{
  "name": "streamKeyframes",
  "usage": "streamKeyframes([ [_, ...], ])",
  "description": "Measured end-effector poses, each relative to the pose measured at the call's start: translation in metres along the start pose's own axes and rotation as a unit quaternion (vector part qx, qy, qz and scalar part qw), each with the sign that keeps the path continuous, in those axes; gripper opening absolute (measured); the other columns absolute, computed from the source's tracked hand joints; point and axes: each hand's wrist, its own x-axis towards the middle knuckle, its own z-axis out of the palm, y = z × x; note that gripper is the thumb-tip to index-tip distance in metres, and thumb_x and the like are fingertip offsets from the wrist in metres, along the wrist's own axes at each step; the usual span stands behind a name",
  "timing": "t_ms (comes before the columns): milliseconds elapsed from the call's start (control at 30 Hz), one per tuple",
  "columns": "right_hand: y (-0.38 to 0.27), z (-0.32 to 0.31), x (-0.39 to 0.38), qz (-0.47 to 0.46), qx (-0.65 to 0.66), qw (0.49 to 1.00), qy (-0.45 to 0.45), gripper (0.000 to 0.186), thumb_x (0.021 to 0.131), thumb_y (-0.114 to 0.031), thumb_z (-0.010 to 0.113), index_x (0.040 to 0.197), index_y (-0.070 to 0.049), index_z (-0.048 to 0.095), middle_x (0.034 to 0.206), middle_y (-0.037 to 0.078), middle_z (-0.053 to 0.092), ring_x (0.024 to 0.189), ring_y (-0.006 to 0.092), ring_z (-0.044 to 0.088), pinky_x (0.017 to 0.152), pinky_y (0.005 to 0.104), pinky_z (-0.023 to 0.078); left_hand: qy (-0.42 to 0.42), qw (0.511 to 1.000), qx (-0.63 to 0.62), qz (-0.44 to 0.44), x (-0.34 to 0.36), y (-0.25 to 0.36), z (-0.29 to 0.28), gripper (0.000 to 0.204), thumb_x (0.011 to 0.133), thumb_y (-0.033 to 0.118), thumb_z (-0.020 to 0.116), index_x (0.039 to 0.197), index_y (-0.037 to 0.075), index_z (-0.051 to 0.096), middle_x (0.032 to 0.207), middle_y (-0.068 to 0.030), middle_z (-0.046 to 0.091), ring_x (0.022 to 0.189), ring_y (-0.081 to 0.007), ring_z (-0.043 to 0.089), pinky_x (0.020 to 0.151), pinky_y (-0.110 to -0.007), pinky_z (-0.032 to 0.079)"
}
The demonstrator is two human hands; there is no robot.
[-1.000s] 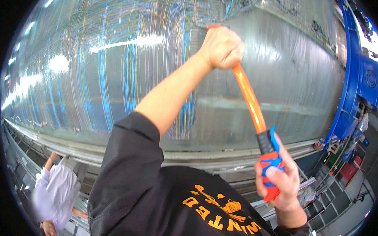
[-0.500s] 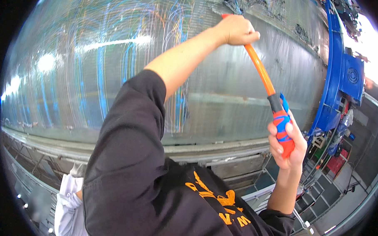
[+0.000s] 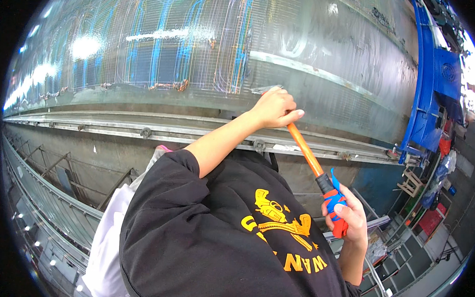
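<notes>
Both hands are closed on one orange-handled tool (image 3: 306, 151), held slantwise in front of my chest. My left hand (image 3: 275, 109) wraps its far end, over the near part of a wet, glossy panel (image 3: 296, 106). Just past those fingers a thin pale edge shows, but the tool's head is mostly hidden. Lower down and to the right, my right hand (image 3: 353, 218) grips the handle's end, wrapped in red and blue tape (image 3: 336, 204). A loose blue tape end sticks up beside the dark collar.
A metal rail (image 3: 196, 134) with round knobs runs along the panel's near side. Blue machinery (image 3: 425, 97) borders the right end. Behind it lie a small wooden stool (image 3: 410, 183) and a shelf with clutter. White cloth (image 3: 108, 243) hangs at my left.
My hands have drawn the tool toward me, from far over the panel to near its close edge. The view has shifted, and the dark crumpled matter beyond the tool is out of sight.
</notes>
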Motion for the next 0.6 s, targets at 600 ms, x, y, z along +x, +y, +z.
streamKeyframes([
  [600, -0.099, 0.048, 0.104, 0.099, 0.124, 0.986, 0.055, 0.072, 0.098, -0.014, 0.067, 0.164, -0.010, 0.039, 0.093, 0.017, 0.066, 0.053, 0.0189, 0.060, 0.045, 0.0308, 0.047, 0.141, 0.986, -0.033, 0.083, 0.105, -0.123, -0.040, 0.032, 0.088, 0.028, 0.056, 0.061, 0.011, 0.049, 0.060, -0.0114, 0.052, 0.056, -0.0367, 0.055, 0.055, -0.047, 0.043],
])
